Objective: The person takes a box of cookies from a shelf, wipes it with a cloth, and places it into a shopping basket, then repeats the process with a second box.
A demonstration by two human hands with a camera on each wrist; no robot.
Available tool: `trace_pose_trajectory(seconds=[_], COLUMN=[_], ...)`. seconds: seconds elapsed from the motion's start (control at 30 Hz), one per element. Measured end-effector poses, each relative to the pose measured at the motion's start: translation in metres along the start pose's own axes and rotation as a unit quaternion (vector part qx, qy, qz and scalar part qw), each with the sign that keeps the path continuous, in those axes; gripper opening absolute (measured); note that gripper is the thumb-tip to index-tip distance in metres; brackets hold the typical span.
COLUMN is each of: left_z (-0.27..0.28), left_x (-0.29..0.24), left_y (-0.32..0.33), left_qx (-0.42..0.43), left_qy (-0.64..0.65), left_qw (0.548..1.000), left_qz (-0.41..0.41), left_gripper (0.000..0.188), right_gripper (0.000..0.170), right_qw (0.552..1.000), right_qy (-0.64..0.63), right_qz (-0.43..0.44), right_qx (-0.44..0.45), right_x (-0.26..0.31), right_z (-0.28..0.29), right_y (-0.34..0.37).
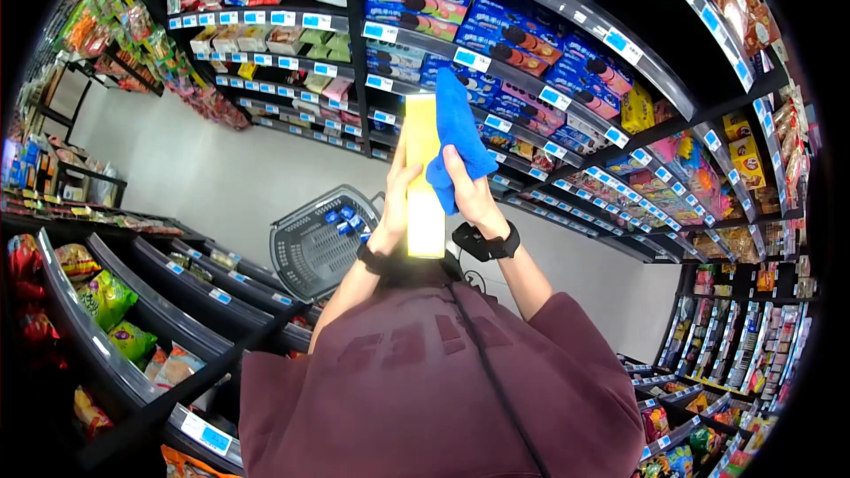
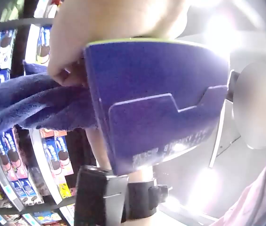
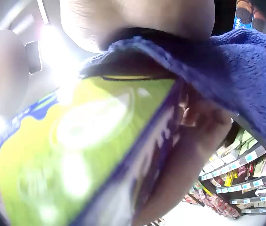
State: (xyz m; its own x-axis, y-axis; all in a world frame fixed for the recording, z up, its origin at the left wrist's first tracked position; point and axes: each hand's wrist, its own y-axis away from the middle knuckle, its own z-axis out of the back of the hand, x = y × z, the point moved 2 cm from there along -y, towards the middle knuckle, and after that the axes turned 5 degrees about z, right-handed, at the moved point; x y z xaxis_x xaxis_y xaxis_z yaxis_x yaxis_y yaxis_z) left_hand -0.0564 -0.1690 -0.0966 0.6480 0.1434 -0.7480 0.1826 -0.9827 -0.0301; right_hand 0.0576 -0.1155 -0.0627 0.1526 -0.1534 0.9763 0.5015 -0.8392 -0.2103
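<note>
A long box stands between both hands; its yellow side [image 1: 426,226] glares in the head view, a green-yellow face [image 3: 39,155] shows in the right wrist view, and a purple-blue end flap [image 2: 166,113] fills the left wrist view. My left hand [image 1: 396,199] grips the box along its left side. With my right hand [image 1: 474,197] I hold a blue cloth [image 1: 462,128], thumb on top, against the right side of the box. The cloth's fluffy folds [image 3: 246,70] hang past the box edge and hide part of the right hand's fingers.
Shelves of blue cookie boxes [image 1: 509,35] rise directly ahead. A grey shopping basket [image 1: 297,235] holding several small blue packets [image 1: 345,217] is on the floor at left. Snack-bag shelves [image 1: 124,301] flank the lower left; more shelves [image 1: 726,327] stand at right.
</note>
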Motion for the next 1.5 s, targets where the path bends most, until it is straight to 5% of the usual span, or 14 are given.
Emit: trace_pose_trajectory(seconds=[0.1, 0.47, 0.7, 0.77, 0.83, 0.9, 0.97, 1.03, 1.1, 1.13, 1.23, 1.37, 1.4, 1.5], left_z=[0.018, 0.035, 0.006, -0.005, -0.01, 0.0, 0.019, 0.036, 0.047, 0.044, 0.031, 0.023, 0.022, 0.015], left_x=[0.006, -0.03, -0.017, -0.018, -0.021, -0.013, 0.003, 0.019, 0.031, 0.028, 0.028, 0.029, 0.027, 0.016], left_y=[-0.004, -0.002, 0.003, 0.008, 0.012, 0.004, -0.003, -0.005, -0.002, 0.003, 0.017, 0.027, 0.028, 0.029], left_qx=[-0.056, -0.208, -0.066, -0.06, -0.041, -0.05, -0.071, -0.092, -0.045, -0.018, 0.012, 0.052, 0.064, 0.091], left_qy=[0.087, -0.015, -0.257, -0.355, -0.477, -0.487, -0.518, -0.633, -0.589, -0.604, -0.616, -0.66, -0.662, -0.665], left_qw=[0.994, 0.963, 0.951, 0.922, 0.865, 0.863, 0.845, 0.758, 0.804, 0.797, 0.788, 0.748, 0.745, 0.74], left_qz=[-0.026, -0.168, -0.161, -0.147, -0.15, -0.123, -0.113, -0.128, -0.076, -0.011, 0.014, -0.047, -0.044, -0.045], left_gripper=[0.068, 0.075, 0.077, 0.076, 0.072, 0.069, 0.062, 0.06, 0.061, 0.067, 0.072, 0.093, 0.095, 0.098], right_gripper=[0.028, 0.036, 0.047, 0.045, 0.044, 0.04, 0.038, 0.04, 0.044, 0.049, 0.054, 0.061, 0.064, 0.063], right_qw=[0.999, 0.974, 0.972, 0.877, 0.858, 0.896, 0.851, 0.893, 0.868, 0.845, 0.864, 0.864, 0.901, 0.861], right_qy=[-0.003, -0.053, -0.195, -0.419, -0.49, -0.413, -0.483, -0.365, -0.39, -0.417, -0.413, -0.422, -0.379, -0.451], right_qz=[0.053, -0.171, -0.128, -0.236, -0.153, -0.159, -0.205, -0.239, -0.283, -0.313, -0.261, -0.263, -0.175, -0.226], right_qx=[-0.009, 0.141, 0.0, -0.027, 0.022, -0.048, -0.029, -0.108, -0.116, -0.122, -0.118, -0.078, -0.119, -0.061], right_x=[-0.002, -0.052, -0.044, -0.047, -0.041, -0.067, -0.076, -0.099, -0.122, -0.138, -0.153, -0.106, -0.129, -0.064], right_z=[-0.025, -0.009, -0.001, 0.007, 0.005, 0.007, 0.001, 0.002, 0.003, 0.005, 0.011, 0.015, 0.027, 0.024], right_y=[0.01, 0.076, 0.041, 0.022, 0.011, 0.015, 0.02, 0.031, 0.043, 0.051, 0.056, 0.036, 0.04, 0.007])
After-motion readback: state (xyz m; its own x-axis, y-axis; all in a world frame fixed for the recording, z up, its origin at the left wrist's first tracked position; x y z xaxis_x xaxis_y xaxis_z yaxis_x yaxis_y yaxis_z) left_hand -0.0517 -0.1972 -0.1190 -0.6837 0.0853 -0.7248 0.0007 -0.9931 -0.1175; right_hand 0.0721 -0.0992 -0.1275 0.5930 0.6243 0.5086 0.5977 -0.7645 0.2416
